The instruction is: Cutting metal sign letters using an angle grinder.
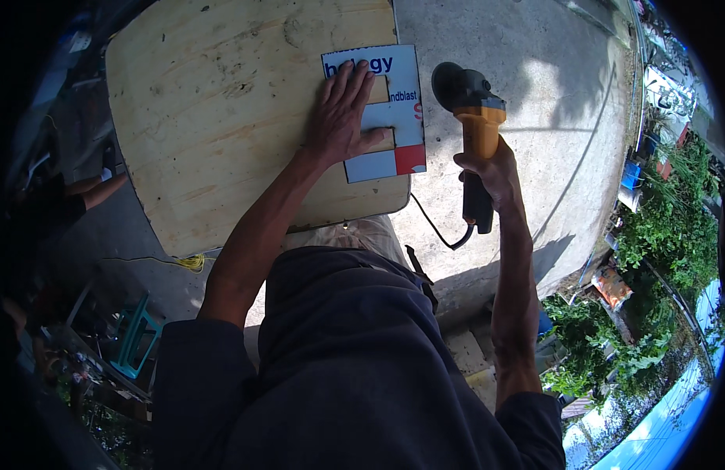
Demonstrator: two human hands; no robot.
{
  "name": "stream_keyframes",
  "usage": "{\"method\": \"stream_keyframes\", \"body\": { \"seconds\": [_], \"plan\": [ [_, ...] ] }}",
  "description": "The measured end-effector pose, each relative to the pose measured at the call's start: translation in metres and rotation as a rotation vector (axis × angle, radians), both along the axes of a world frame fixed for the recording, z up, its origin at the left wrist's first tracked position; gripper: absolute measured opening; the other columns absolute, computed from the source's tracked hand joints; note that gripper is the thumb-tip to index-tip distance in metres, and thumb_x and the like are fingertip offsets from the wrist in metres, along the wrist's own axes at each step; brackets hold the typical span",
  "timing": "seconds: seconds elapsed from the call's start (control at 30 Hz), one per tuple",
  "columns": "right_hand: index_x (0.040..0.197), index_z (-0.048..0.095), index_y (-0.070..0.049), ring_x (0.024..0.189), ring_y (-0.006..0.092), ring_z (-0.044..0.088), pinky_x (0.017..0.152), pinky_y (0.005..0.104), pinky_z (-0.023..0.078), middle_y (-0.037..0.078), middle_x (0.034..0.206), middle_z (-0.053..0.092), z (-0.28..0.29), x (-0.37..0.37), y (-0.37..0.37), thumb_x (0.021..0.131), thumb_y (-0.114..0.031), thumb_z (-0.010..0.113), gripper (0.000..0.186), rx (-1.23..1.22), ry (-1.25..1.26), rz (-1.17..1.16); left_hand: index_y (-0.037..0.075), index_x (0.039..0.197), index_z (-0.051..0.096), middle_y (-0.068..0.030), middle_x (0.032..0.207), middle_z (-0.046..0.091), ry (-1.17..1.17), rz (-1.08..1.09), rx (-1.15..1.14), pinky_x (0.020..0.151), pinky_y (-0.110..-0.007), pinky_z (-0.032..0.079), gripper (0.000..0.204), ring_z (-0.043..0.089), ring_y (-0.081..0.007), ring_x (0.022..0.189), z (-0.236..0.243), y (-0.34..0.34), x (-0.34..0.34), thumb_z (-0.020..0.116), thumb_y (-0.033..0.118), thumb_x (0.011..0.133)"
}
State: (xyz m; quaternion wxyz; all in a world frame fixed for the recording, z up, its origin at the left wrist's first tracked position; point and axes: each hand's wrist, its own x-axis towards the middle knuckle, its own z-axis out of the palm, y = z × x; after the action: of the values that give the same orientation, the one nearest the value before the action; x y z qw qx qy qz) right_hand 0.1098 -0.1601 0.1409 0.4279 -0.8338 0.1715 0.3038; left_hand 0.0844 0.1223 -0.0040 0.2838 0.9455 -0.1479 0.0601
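Note:
My left hand [339,121] lies palm down with fingers spread on a white sheet panel [406,121] with lettering, a red patch and rectangular cut-outs showing wood beneath. The panel rests at the right edge of a plywood tabletop [206,110], slightly overhanging it. My right hand [492,172] is wrapped round the handle of an orange and black angle grinder [480,117]. The grinder is held right of the panel, off the tabletop, its disc apart from the panel. Its black cord [441,235] loops down and leftward from the handle.
Another person's arm [100,192] shows left of the table. A yellow cable [188,262] and a teal plastic stool [135,338] are at lower left. Concrete pavement [551,180] lies right of the table, bordered by plants [652,227], a blue container [631,174] and assorted clutter.

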Motion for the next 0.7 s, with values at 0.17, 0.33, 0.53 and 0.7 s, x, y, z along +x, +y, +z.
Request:
{"method": "stream_keyframes", "body": {
  "seconds": [0.17, 0.33, 0.53, 0.7],
  "plan": [
    [0.121, 0.057, 0.002, 0.068, 0.0195, 0.068, 0.063, 0.0335, 0.062, 0.01, 0.087, 0.065, 0.0, 0.033, 0.022, 0.072, -0.017, 0.081, 0.058, 0.029, -0.007, 0.067, 0.0, 0.161, 0.029, -0.0162, 0.171, 0.021, -0.01, 0.012, 0.058, 0.128, -0.049, 0.01, 0.1, 0.014, -0.0345, 0.16, -0.005, 0.0, -0.002, 0.049, 0.072, 0.095],
    [0.121, 0.056, 0.003, 0.068, 0.0192, 0.068, 0.063, 0.0318, 0.062, 0.011, 0.089, 0.064, -0.01, 0.041, 0.031, 0.072, -0.016, 0.08, 0.058, -0.006, -0.023, 0.099, 0.002, 0.161, 0.03, -0.0136, 0.172, 0.022, 0.024, 0.048, 0.187, 0.129, -0.048, 0.008, 0.083, 0.014, -0.0317, 0.16, -0.004, -0.004, -0.004, 0.046, 0.059, 0.103],
    [0.121, 0.057, 0.002, 0.068, 0.0183, 0.067, 0.063, 0.0318, 0.061, 0.01, 0.088, 0.065, -0.012, 0.04, 0.033, 0.072, -0.015, 0.08, 0.057, -0.028, -0.01, 0.101, 0.002, 0.16, 0.032, -0.0142, 0.171, 0.022, 0.044, 0.044, 0.22, 0.129, -0.048, 0.009, 0.08, 0.015, -0.0319, 0.16, 0.002, -0.007, -0.004, 0.05, 0.054, 0.103],
    [0.12, 0.057, 0.001, 0.067, 0.018, 0.067, 0.063, 0.0335, 0.061, 0.01, 0.086, 0.065, -0.016, 0.033, 0.029, 0.072, -0.015, 0.08, 0.056, -0.08, -0.02, 0.106, 0.001, 0.16, 0.034, -0.0148, 0.171, 0.024, 0.036, 0.049, 0.206, 0.129, -0.047, 0.009, 0.078, 0.015, -0.032, 0.16, 0.001, -0.007, -0.004, 0.05, 0.052, 0.103]
  ]
}}
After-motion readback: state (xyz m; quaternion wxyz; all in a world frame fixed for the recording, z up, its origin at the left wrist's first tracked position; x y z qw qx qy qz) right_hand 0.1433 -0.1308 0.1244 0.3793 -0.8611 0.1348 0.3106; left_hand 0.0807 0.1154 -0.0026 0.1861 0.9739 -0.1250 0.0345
